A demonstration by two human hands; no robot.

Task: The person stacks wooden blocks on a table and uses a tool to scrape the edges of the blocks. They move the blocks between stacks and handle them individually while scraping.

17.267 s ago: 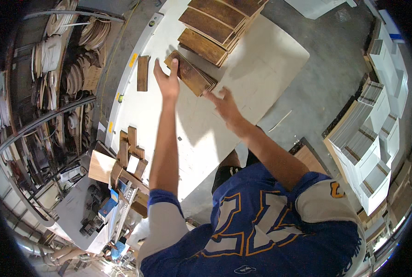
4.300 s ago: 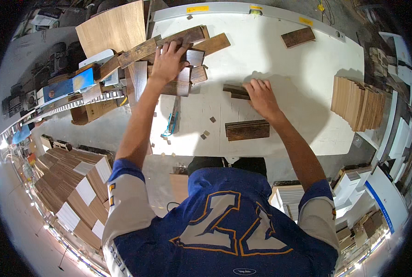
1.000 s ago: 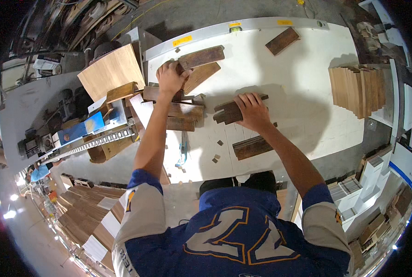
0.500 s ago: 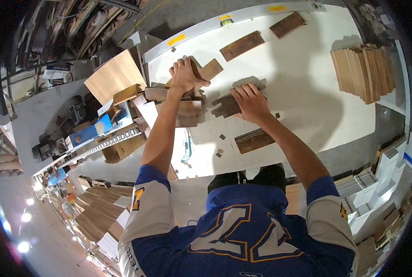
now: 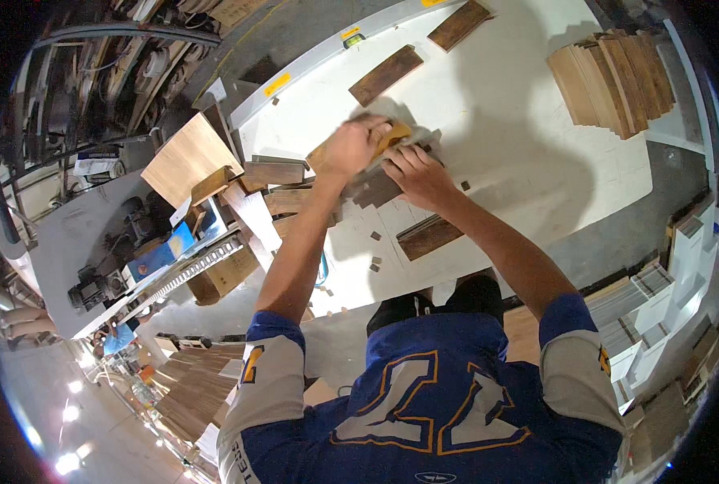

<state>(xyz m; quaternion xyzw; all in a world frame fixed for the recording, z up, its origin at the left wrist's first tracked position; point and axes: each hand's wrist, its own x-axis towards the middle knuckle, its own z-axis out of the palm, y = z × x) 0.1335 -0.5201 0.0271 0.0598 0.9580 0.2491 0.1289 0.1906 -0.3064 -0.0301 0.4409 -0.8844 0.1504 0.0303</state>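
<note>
My left hand [image 5: 353, 147], smeared a little by motion, is closed around a brown wood plank [image 5: 397, 137], whose lighter end shows past the fingers. Right beside it, my right hand [image 5: 418, 175] grips dark wood strips [image 5: 373, 188] that lie together on the white tabletop [image 5: 529, 185]. The two hands almost meet, and the plank hangs over the strips or touches them; I cannot tell which. Nearer to me lies a dark plank [image 5: 428, 237], with small square wood bits [image 5: 375, 235] to its left. My left forearm partly covers a blue-handled tool [image 5: 322, 271].
Two brown planks, one nearer [image 5: 387, 74] and one farther [image 5: 459, 24], lie along a pale level [image 5: 311, 63] at the far edge. A fanned wood stack [image 5: 609, 85] stands at the right. Planks are piled [image 5: 275, 173] at the left, beside a cluttered side bench [image 5: 77, 234].
My left hand has moved right from the plank pile to my right hand, carrying a wood plank. My right hand stays at the dark strips. The whole view has shifted slightly.
</note>
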